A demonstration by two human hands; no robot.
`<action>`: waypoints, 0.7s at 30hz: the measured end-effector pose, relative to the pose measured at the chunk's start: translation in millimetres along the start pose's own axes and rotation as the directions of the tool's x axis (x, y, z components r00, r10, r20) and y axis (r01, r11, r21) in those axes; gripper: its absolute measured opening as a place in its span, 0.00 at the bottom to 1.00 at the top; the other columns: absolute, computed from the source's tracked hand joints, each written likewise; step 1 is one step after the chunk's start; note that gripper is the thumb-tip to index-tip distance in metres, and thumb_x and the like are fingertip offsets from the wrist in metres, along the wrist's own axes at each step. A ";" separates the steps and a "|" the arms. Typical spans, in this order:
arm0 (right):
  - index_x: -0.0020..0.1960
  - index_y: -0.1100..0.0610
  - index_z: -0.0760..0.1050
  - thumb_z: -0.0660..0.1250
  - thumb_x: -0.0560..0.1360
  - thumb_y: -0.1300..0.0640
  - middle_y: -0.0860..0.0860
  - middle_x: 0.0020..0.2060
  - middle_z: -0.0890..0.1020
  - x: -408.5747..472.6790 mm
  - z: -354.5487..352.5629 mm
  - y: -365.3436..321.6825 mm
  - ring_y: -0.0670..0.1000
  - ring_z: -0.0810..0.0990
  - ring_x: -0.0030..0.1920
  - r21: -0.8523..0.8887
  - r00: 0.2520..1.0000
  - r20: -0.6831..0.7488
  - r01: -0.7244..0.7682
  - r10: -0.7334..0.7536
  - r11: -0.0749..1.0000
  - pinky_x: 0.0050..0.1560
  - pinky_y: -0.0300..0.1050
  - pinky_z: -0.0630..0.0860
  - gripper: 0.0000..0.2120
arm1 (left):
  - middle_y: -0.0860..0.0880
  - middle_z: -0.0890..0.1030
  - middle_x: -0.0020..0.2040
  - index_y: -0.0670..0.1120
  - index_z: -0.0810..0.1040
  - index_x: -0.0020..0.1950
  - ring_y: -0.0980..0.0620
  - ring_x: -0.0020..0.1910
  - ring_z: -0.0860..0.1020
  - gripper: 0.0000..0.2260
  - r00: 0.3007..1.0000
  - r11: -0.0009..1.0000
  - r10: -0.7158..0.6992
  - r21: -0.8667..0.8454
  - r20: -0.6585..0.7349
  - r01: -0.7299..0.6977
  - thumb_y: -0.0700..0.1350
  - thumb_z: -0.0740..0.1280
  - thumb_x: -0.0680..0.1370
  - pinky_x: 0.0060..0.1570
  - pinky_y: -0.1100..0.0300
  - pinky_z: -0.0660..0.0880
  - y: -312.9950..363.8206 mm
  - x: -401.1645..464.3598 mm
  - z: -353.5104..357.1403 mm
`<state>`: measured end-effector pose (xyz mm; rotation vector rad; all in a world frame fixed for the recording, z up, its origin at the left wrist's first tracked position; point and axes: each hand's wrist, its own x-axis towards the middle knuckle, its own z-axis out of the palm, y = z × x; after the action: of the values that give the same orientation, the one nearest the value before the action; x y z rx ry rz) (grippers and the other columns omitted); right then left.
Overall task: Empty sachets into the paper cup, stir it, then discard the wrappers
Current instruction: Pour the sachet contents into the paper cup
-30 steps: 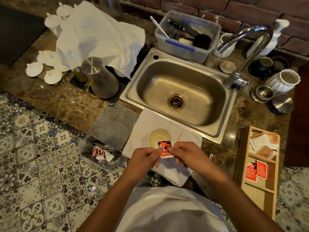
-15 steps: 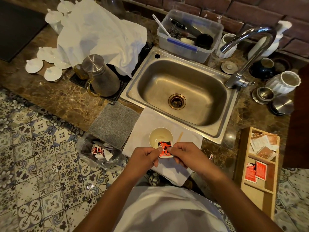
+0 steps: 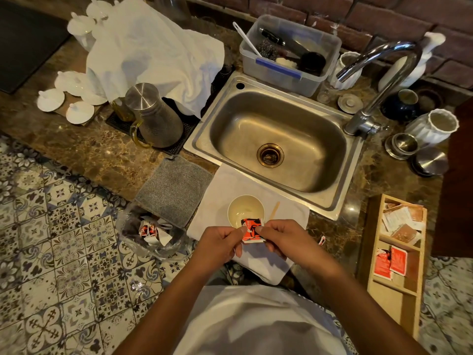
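A small red sachet (image 3: 252, 230) is held just in front of the white paper cup (image 3: 240, 206), over its near rim. My left hand (image 3: 220, 243) pinches the sachet's left edge and my right hand (image 3: 284, 239) pinches its right edge. The cup stands on a white cloth (image 3: 217, 198) at the counter's front edge. A wooden stir stick (image 3: 273, 210) lies on the cloth just right of the cup. More red sachets (image 3: 391, 262) lie in a wooden tray (image 3: 399, 290) at the right.
A clear plastic bag (image 3: 151, 234) with used wrappers hangs left of the cloth, below a grey mat (image 3: 176, 190). The steel sink (image 3: 202, 139) and tap (image 3: 378, 80) lie behind the cup. A steel jug (image 3: 153, 116) stands at the left.
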<state>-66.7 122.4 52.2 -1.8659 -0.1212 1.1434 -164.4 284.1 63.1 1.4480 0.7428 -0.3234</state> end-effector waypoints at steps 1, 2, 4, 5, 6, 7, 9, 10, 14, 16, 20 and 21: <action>0.39 0.66 0.79 0.68 0.80 0.51 0.54 0.26 0.75 -0.2 0.2 0.0 0.50 0.69 0.26 0.001 1.000 0.002 -0.001 0.001 1.000 0.28 0.41 0.66 0.20 | 0.49 0.69 0.21 0.36 0.77 0.32 0.55 0.20 0.61 0.22 1.000 1.000 -0.002 0.005 0.001 0.002 0.47 0.66 0.82 0.23 0.65 0.59 -0.1 0.1 0.0; 0.39 0.67 0.78 0.67 0.80 0.51 0.54 0.26 0.75 -0.4 0.3 0.0 0.50 0.69 0.26 0.002 1.000 0.002 0.000 0.000 1.000 0.28 0.41 0.66 0.21 | 0.49 0.69 0.21 0.36 0.77 0.31 0.55 0.20 0.61 0.22 1.000 1.000 -0.005 0.006 0.002 0.005 0.47 0.66 0.82 0.23 0.65 0.58 0.0 0.3 0.1; 0.38 0.67 0.78 0.67 0.80 0.50 0.54 0.26 0.75 -1.2 0.4 0.0 0.51 0.69 0.27 0.005 1.000 0.002 0.002 -0.002 1.000 0.28 0.41 0.66 0.21 | 0.46 0.68 0.22 0.36 0.77 0.31 0.55 0.20 0.61 0.22 1.000 1.000 -0.009 0.005 0.000 0.009 0.48 0.66 0.81 0.23 0.65 0.58 -0.7 0.8 -0.7; 0.38 0.66 0.78 0.67 0.80 0.50 0.55 0.26 0.75 -1.7 0.7 0.2 0.51 0.69 0.27 0.007 1.000 0.002 0.002 -0.002 1.000 0.28 0.41 0.66 0.21 | 0.44 0.68 0.24 0.36 0.77 0.31 0.55 0.20 0.61 0.22 1.000 1.000 -0.009 0.008 -0.002 0.009 0.48 0.67 0.81 0.23 0.65 0.58 -1.0 0.2 -1.2; 0.38 0.65 0.79 0.67 0.80 0.50 0.55 0.27 0.75 -2.6 0.9 0.1 0.52 0.69 0.27 0.007 1.000 0.003 0.003 -0.003 1.000 0.28 0.41 0.66 0.20 | 0.43 0.68 0.25 0.35 0.77 0.32 0.54 0.21 0.61 0.22 1.000 1.000 -0.007 0.008 -0.003 0.007 0.48 0.67 0.81 0.23 0.65 0.58 -1.1 -0.4 -1.3; 0.37 0.64 0.79 0.67 0.80 0.50 0.55 0.27 0.75 -3.2 1.2 0.2 0.52 0.69 0.27 0.006 1.000 0.004 0.003 -0.003 1.000 0.29 0.41 0.66 0.20 | 0.42 0.69 0.26 0.34 0.77 0.32 0.54 0.21 0.61 0.22 1.000 1.000 -0.006 0.003 -0.003 0.006 0.48 0.66 0.81 0.23 0.65 0.58 -1.2 -0.9 -1.3; 0.36 0.61 0.79 0.67 0.80 0.50 0.53 0.26 0.75 -3.8 2.0 -0.2 0.49 0.69 0.26 0.007 1.000 0.003 -0.001 0.001 1.000 0.28 0.40 0.66 0.19 | 0.43 0.70 0.26 0.35 0.77 0.32 0.54 0.21 0.62 0.22 1.000 1.000 -0.008 -0.007 -0.003 0.008 0.47 0.66 0.81 0.24 0.65 0.58 -0.7 -1.5 -1.0; 0.35 0.60 0.78 0.67 0.80 0.50 0.52 0.25 0.74 -3.6 2.6 -0.6 0.48 0.69 0.25 0.010 1.000 0.001 -0.007 0.007 1.000 0.28 0.40 0.66 0.19 | 0.43 0.70 0.25 0.35 0.77 0.32 0.54 0.21 0.62 0.22 1.000 1.000 -0.010 -0.008 -0.003 0.010 0.47 0.66 0.82 0.24 0.65 0.59 -0.4 -2.1 -1.1; 0.35 0.59 0.77 0.68 0.80 0.51 0.50 0.24 0.70 -3.5 4.5 -0.2 0.44 0.65 0.23 0.029 1.000 -0.013 -0.018 0.018 0.999 0.26 0.37 0.62 0.17 | 0.47 0.70 0.23 0.36 0.77 0.32 0.55 0.21 0.62 0.22 1.000 1.000 -0.016 -0.012 0.002 0.016 0.47 0.66 0.82 0.24 0.65 0.59 -0.7 -2.9 -1.8; 0.36 0.59 0.77 0.68 0.80 0.52 0.50 0.24 0.70 -4.0 4.5 0.1 0.44 0.64 0.22 0.035 1.000 -0.018 -0.012 0.012 0.999 0.25 0.36 0.61 0.17 | 0.47 0.70 0.22 0.35 0.77 0.32 0.55 0.20 0.62 0.22 1.000 1.000 -0.019 -0.012 0.002 0.019 0.48 0.66 0.82 0.23 0.66 0.59 -0.5 -3.3 -1.7; 0.34 0.58 0.76 0.68 0.80 0.52 0.50 0.24 0.70 -4.1 3.3 0.9 0.45 0.63 0.22 0.053 1.000 -0.014 -0.009 0.009 0.999 0.25 0.37 0.61 0.18 | 0.44 0.70 0.24 0.36 0.77 0.32 0.55 0.20 0.62 0.22 1.000 1.000 -0.029 -0.003 0.006 0.029 0.48 0.66 0.82 0.23 0.66 0.59 0.3 -2.2 -0.9; 0.34 0.57 0.75 0.68 0.80 0.51 0.50 0.24 0.70 -4.4 3.0 1.1 0.45 0.63 0.22 0.055 1.000 -0.013 -0.012 0.012 0.998 0.25 0.38 0.61 0.18 | 0.44 0.70 0.24 0.36 0.77 0.32 0.55 0.20 0.62 0.22 0.999 0.999 -0.032 -0.004 0.008 0.032 0.48 0.66 0.82 0.23 0.66 0.59 0.5 -2.0 -0.7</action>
<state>-71.8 121.5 53.8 -1.8276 -0.0703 1.1312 -165.7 284.3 64.7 1.4312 0.7605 -0.3522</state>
